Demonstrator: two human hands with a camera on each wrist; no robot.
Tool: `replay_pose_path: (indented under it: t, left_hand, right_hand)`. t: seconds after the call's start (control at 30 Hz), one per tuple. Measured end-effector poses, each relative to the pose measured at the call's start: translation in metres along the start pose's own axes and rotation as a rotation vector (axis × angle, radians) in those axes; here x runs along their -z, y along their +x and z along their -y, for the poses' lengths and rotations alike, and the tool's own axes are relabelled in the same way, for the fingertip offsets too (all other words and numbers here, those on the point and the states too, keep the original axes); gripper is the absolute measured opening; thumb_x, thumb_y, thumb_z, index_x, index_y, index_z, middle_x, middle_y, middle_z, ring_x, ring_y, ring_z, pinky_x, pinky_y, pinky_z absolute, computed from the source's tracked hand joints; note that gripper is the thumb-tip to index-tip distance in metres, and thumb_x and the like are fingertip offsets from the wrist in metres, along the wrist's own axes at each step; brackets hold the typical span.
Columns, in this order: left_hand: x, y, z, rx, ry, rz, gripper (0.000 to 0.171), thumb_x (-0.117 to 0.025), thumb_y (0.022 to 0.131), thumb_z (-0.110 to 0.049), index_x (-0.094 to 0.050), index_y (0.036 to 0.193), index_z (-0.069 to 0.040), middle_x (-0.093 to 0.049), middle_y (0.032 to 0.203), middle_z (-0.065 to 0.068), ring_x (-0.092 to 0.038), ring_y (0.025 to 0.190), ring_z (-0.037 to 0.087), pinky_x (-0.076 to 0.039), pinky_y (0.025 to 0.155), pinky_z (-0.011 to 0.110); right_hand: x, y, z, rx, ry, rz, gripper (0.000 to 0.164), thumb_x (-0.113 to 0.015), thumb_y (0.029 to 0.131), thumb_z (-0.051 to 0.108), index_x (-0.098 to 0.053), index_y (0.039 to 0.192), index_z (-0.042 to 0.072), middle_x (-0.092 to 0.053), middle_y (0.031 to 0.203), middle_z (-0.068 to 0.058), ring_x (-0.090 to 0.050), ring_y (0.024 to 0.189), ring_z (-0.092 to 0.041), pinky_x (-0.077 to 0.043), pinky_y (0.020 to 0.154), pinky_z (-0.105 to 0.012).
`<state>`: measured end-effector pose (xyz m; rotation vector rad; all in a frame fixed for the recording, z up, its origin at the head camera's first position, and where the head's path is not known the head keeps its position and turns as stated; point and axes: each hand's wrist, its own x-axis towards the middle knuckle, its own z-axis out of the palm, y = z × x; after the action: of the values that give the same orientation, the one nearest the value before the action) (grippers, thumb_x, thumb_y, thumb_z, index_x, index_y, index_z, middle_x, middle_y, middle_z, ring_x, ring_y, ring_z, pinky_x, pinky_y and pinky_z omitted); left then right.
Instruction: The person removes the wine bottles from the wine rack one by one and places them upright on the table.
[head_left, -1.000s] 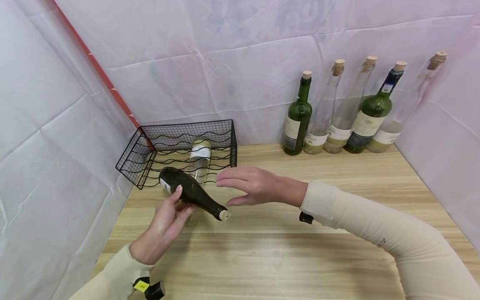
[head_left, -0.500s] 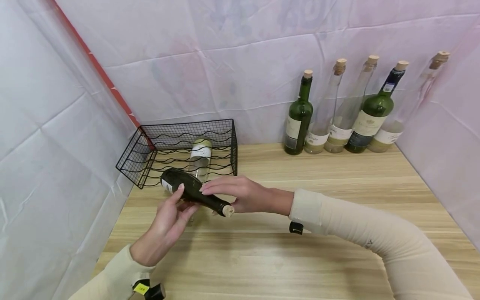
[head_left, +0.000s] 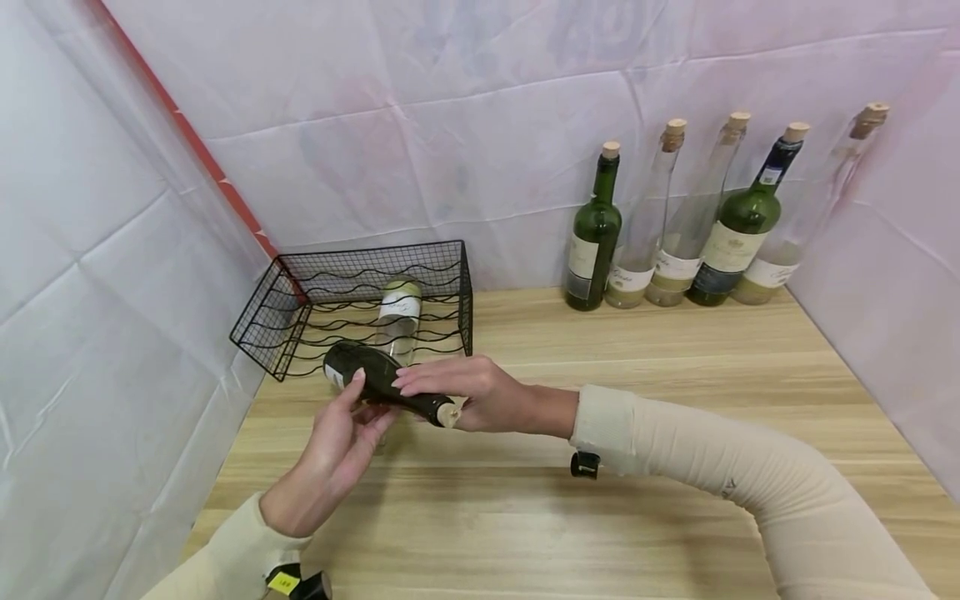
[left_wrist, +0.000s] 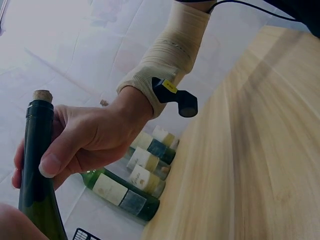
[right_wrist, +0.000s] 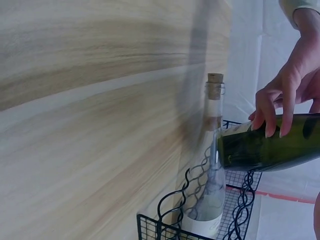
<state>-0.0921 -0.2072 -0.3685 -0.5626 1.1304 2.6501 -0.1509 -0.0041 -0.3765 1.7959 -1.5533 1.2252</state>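
Observation:
A dark green wine bottle [head_left: 380,377] is held tilted above the table at the rack's front, its cork end [head_left: 448,415] toward the right. My left hand [head_left: 333,440] grips the bottle's body from below, its thumb on top; the right wrist view shows its fingers on the green glass [right_wrist: 295,145]. Around the neck [left_wrist: 38,125], my right hand [left_wrist: 90,135] has its thumb on one side and fingers on the other. Beneath lies a clear corked bottle [right_wrist: 202,202] in a black wire rack [head_left: 360,271], base toward the back wall. The held bottle partly covers it.
Several corked bottles stand along the back wall at right, among them a green bottle [head_left: 592,242] and a larger green one [head_left: 738,237] between clear ones. White sheeting [head_left: 525,175] encloses the wooden table [head_left: 562,517] at the back and sides.
My right hand has come in from the right and taken hold of the bottle's neck. The left hand keeps its grip, and the bottle has shifted only slightly.

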Motion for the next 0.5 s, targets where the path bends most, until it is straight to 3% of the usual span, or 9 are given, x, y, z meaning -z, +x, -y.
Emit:
replay_pose_path:
  t: [0.27,0.5]
  left_hand:
    - [0.002,-0.002,0.005,-0.047,0.022,0.032,0.060,-0.042,0.103,-0.030,-0.012,0.147,-0.002,-0.026,0.138,0.027,-0.040,0.125,0.034,-0.043,0.099,0.036]
    - [0.007,-0.003,0.012,-0.079,0.074,0.050,0.052,-0.025,0.106,-0.032,-0.015,0.145,0.001,-0.029,0.140,0.028,-0.039,0.126,0.035,-0.042,0.101,0.039]
  right_hand:
    - [0.000,0.003,0.001,-0.014,0.021,-0.041,0.030,-0.067,0.080,-0.005,-0.064,0.110,-0.005,-0.066,0.110,-0.021,-0.059,0.109,-0.028,-0.049,0.091,-0.035]
    - [0.004,0.004,-0.001,-0.032,0.024,-0.055,0.035,-0.073,0.072,-0.005,-0.065,0.106,-0.004,-0.067,0.108,-0.021,-0.060,0.108,-0.025,-0.050,0.089,-0.034]
